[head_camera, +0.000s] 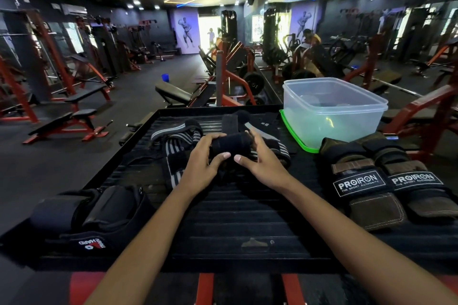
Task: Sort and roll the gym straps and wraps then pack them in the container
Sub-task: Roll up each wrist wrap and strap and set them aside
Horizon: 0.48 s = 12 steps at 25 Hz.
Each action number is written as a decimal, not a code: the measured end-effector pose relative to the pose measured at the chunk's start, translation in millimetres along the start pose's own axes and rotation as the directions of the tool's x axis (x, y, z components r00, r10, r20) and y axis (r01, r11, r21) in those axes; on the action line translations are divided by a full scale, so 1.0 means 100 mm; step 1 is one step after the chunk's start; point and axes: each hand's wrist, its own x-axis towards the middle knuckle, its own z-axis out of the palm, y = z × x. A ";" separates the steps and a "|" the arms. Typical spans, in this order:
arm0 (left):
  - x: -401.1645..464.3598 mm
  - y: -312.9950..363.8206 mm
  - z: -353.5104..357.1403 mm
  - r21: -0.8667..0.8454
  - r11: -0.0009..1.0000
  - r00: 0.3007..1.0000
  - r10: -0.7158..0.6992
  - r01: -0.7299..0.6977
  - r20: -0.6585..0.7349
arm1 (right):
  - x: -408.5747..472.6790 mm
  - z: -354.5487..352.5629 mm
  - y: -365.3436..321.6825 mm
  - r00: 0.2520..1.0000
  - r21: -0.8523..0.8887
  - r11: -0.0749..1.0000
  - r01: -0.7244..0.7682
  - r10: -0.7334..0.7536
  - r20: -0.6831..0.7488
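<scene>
Black ribbed rubber covers the bench [223,218], and at its middle both hands clamp one rolled black wrap [229,145]. The left hand [200,161] has its grip closed on the roll's left end, thumb on the near side; the right hand [260,158] has its grip closed on the right end. Grey-striped wraps [173,142] lie loose under and left of the roll. Far right, a clear plastic container [333,111] stands on a green lid [295,135]. Near right lie two PROIRON lifting grips [386,188] side by side; near left rests a black padded strap [81,213].
</scene>
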 end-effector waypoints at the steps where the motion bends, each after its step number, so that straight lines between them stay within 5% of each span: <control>1: -0.01 -0.01 0.01 0.011 1.000 1.000 -0.008 0.008 0.013 | 0.00 0.03 0.01 1.000 -0.012 1.000 -0.010 0.010 0.010; 9: -0.03 -0.01 0.06 0.124 0.992 0.987 -0.028 0.008 0.159 | -0.04 0.02 0.02 0.997 -0.211 0.977 0.007 0.009 0.072; 12: -0.02 -0.02 0.05 0.124 0.992 0.983 -0.003 -0.020 0.184 | -0.01 -0.03 0.03 0.999 -0.234 0.971 0.044 -0.046 -0.005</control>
